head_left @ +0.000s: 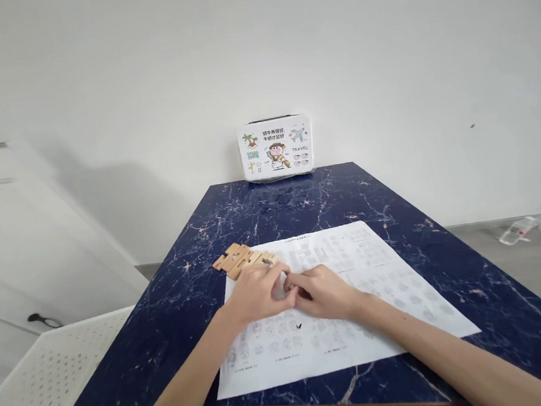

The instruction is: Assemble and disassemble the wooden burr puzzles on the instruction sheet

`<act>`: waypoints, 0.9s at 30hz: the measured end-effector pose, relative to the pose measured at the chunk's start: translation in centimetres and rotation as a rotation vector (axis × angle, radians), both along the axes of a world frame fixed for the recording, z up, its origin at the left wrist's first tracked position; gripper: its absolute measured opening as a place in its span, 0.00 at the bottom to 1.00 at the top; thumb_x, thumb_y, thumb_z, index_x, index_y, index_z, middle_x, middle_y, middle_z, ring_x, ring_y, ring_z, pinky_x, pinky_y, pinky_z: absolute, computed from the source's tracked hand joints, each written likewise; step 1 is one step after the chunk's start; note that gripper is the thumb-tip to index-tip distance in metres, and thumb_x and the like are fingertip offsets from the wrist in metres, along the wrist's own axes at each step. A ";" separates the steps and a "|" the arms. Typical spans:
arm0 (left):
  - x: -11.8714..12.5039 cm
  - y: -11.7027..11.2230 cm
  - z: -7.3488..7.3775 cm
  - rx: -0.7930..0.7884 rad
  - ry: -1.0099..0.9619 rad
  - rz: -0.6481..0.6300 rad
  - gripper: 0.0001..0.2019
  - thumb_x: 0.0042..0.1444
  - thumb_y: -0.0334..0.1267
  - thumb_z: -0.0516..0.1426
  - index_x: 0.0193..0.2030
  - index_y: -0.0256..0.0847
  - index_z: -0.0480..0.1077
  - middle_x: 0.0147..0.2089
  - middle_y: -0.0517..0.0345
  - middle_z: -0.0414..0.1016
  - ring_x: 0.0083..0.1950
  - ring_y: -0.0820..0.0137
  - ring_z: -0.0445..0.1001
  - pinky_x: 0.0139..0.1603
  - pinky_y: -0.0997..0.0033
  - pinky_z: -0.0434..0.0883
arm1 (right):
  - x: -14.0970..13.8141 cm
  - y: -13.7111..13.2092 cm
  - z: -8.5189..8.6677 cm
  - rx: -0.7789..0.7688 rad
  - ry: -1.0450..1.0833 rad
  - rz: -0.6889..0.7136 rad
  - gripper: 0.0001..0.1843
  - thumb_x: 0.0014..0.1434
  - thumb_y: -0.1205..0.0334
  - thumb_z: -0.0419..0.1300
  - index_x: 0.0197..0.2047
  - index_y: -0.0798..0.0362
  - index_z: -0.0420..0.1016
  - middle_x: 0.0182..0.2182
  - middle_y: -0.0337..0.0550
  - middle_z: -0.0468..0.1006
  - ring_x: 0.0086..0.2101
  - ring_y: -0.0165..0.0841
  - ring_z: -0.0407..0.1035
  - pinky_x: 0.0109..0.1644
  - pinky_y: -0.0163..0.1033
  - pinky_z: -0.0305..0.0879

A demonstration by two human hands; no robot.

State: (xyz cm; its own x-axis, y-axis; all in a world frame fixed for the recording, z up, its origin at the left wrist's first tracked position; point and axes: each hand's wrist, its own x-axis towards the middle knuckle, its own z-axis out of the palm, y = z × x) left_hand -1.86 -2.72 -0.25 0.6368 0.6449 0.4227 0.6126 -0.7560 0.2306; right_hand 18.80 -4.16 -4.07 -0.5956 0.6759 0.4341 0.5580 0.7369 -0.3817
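Both my hands rest together on a white printed sheet (pixel 359 297) spread over the dark blue marbled table (pixel 176 318). My left hand (pixel 256 294) has its fingers curled, and my right hand (pixel 322 293) is curled against it; their fingertips meet around something small that I cannot make out. Several flat wooden puzzle pieces (pixel 240 259) lie side by side just beyond my left hand, partly on the sheet's top left corner. My left fingers touch the nearest piece.
A white box with cartoon travel pictures (pixel 276 148) stands at the table's far edge against the wall. A white perforated cart (pixel 37 386) sits at the left. A clear plastic bottle (pixel 525 229) lies on the floor at the right.
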 end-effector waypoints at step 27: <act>-10.2 7.2 0.3 -0.314 0.012 0.693 0.33 0.44 0.72 0.63 0.42 0.45 0.78 0.61 0.45 0.73 0.65 0.40 0.63 0.64 0.41 0.60 | -0.2 -0.2 0.8 -0.075 0.039 0.019 0.10 0.64 0.70 0.53 0.43 0.52 0.75 0.22 0.33 0.71 0.21 0.27 0.59 0.30 0.34 0.50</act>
